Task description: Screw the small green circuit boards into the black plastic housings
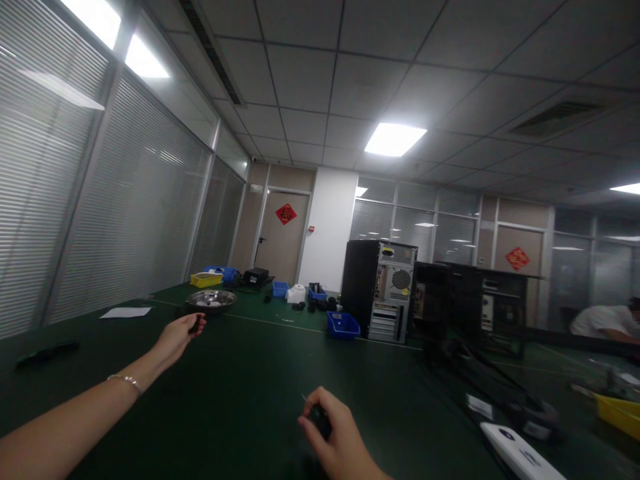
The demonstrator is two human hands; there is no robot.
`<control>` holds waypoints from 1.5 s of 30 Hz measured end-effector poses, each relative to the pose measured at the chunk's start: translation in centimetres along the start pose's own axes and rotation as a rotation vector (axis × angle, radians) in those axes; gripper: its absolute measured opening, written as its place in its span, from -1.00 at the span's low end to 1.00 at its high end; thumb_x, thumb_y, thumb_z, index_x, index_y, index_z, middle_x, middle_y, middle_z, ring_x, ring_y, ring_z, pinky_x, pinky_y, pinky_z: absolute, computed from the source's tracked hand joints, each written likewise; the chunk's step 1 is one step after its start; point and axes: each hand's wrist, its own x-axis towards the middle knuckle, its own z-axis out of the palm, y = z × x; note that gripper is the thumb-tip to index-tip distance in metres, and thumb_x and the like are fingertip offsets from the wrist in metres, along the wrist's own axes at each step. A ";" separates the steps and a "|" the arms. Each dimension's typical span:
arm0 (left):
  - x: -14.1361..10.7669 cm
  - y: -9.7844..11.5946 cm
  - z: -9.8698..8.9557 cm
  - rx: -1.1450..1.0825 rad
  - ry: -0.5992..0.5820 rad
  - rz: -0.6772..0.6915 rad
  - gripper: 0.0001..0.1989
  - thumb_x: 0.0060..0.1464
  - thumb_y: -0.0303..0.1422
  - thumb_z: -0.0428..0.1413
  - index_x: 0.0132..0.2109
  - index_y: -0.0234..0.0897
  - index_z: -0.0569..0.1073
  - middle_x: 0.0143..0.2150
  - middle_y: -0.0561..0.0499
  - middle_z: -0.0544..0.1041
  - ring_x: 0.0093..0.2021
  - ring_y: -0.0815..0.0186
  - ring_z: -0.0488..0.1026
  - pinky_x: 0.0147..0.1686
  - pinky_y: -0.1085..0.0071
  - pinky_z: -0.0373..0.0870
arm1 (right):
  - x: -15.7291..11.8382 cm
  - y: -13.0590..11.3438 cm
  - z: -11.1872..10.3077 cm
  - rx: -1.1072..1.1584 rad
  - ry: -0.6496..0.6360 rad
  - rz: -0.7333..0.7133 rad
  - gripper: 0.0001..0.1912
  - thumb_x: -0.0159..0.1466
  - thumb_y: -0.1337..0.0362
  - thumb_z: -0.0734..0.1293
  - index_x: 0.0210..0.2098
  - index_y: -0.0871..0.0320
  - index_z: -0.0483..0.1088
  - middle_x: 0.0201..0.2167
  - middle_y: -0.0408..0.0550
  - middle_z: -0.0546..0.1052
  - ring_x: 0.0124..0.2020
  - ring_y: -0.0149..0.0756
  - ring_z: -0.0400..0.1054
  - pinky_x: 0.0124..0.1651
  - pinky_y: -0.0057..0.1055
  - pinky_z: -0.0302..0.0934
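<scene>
My left hand (181,337), with a bracelet at the wrist, is stretched out over the green table (240,387), just in front of a shiny metal bowl (211,301). Its fingers pinch a small dark object (195,325). Nearer to me, at the lower middle, my right hand (333,427) is curled around a dark object (320,421) with a thin tip pointing up and left. Both held objects are too small and blurred to name.
A computer tower (383,290) stands at the back beside a blue bin (343,325). White paper (125,312) and a dark tool (47,353) lie left. Cables and a white device (520,453) are at right. Another person (605,321) leans at far right.
</scene>
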 end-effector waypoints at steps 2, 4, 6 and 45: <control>-1.2 -0.7 1.6 0.051 -0.133 0.004 -0.70 0.25 -0.32 0.10 0.09 -0.31 0.39 0.06 -0.13 0.46 -0.06 0.15 0.49 -0.11 0.12 0.49 | 0.1 0.0 -0.2 -0.005 -0.008 0.005 -0.93 0.22 0.37 0.35 -0.29 0.11 0.40 -0.36 -0.11 0.50 -0.32 -0.23 0.41 -0.27 -0.42 0.24; -3.0 -1.6 3.6 0.114 -0.298 0.021 -0.73 0.26 -0.31 0.09 0.05 -0.33 0.40 0.00 -0.11 0.48 -0.12 0.19 0.50 -0.16 0.17 0.50 | 0.2 0.0 -0.3 -0.001 -0.019 -0.002 -0.90 0.26 0.36 0.30 -0.22 0.10 0.42 -0.31 -0.09 0.51 -0.28 -0.22 0.42 -0.22 -0.40 0.26; -5.3 -2.6 5.7 0.181 -0.468 0.051 -0.77 0.26 -0.29 0.09 -0.04 -0.35 0.44 -0.17 -0.05 0.52 -0.28 0.28 0.50 -0.29 0.30 0.48 | 0.2 0.2 -0.5 0.006 -0.026 -0.014 -0.85 0.31 0.35 0.24 -0.18 0.09 0.43 -0.27 -0.06 0.51 -0.23 -0.21 0.44 -0.16 -0.38 0.28; -15.4 -2.6 9.2 0.624 -0.954 0.650 -0.80 0.11 -0.42 0.16 -0.14 -0.17 0.63 -0.27 0.01 0.64 -0.22 0.20 0.52 -0.18 0.42 0.27 | 0.0 0.5 -1.1 -0.059 -0.165 -0.102 -0.63 0.25 0.36 0.32 0.03 0.00 0.50 -0.19 0.02 0.61 -0.16 -0.12 0.48 -0.10 -0.35 0.33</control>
